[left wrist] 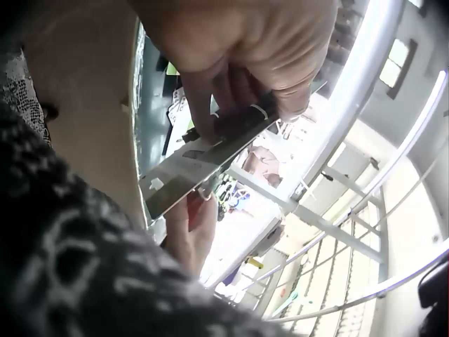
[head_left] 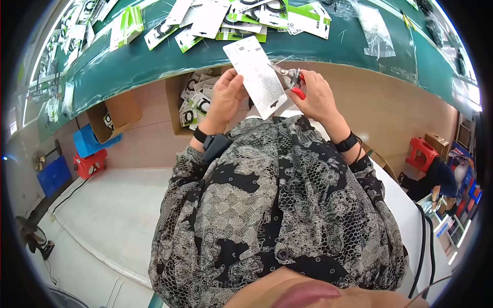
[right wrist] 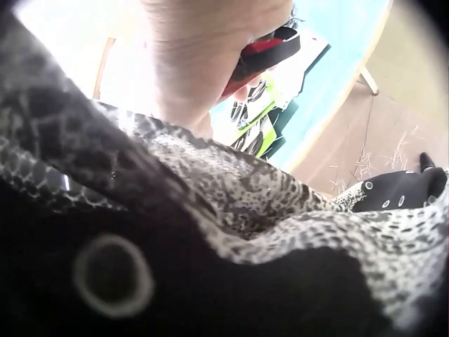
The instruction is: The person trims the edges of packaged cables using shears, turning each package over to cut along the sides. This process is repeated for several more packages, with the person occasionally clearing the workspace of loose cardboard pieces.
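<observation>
My left hand [head_left: 226, 97] pinches the left edge of a white printed package card [head_left: 257, 77] with a hang hole at its near end. The card is tilted in front of my body. In the left wrist view, a dark cable coil [left wrist: 242, 121] lies along the card under that hand's fingers. My right hand [head_left: 318, 96] grips red-handled pliers [head_left: 298, 93], whose metal head is right at the card's right edge. In the right wrist view the red handle [right wrist: 263, 48] shows in the palm; the pliers' head is hidden there.
A green table [head_left: 154, 64] curves ahead, bearing several green-and-white cable packs [head_left: 308, 21] and a clear plastic bag [head_left: 375, 31]. Below its edge, a cardboard box [head_left: 174, 105] holds more packs. A red stool [head_left: 422, 154] and another person [head_left: 444, 177] are at right.
</observation>
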`<state>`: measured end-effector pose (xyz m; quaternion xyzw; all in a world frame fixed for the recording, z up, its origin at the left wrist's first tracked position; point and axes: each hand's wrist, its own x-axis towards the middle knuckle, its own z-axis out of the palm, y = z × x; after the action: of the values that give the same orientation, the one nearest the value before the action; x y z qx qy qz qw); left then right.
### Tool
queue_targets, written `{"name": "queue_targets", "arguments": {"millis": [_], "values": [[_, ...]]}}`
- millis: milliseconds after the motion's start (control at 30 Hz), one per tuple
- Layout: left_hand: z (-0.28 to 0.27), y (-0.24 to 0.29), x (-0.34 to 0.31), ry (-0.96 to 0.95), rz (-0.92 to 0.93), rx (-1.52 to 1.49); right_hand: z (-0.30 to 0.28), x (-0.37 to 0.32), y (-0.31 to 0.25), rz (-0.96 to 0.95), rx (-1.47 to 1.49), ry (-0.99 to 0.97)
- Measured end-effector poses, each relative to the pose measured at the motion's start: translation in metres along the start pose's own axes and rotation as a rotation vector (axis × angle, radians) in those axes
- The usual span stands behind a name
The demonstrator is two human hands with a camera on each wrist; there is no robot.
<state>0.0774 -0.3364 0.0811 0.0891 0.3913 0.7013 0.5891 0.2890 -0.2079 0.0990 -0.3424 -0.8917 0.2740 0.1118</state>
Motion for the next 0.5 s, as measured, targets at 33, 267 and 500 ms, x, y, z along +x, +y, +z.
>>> {"name": "queue_targets", "arguments": {"millis": [33, 267, 500], "values": [[0.004, -0.003, -0.002, -0.004, 0.020, 0.033, -0.001, 0.000, -0.002, 0.000, -0.020, -0.005], [0.009, -0.022, -0.005, -0.028, -0.010, 0.178, -0.002, -0.004, -0.008, -0.009, 0.014, -0.008], [0.011, -0.031, -0.009, -0.054, -0.042, 0.180, 0.008, -0.010, -0.008, 0.079, 0.086, -0.016]]}}
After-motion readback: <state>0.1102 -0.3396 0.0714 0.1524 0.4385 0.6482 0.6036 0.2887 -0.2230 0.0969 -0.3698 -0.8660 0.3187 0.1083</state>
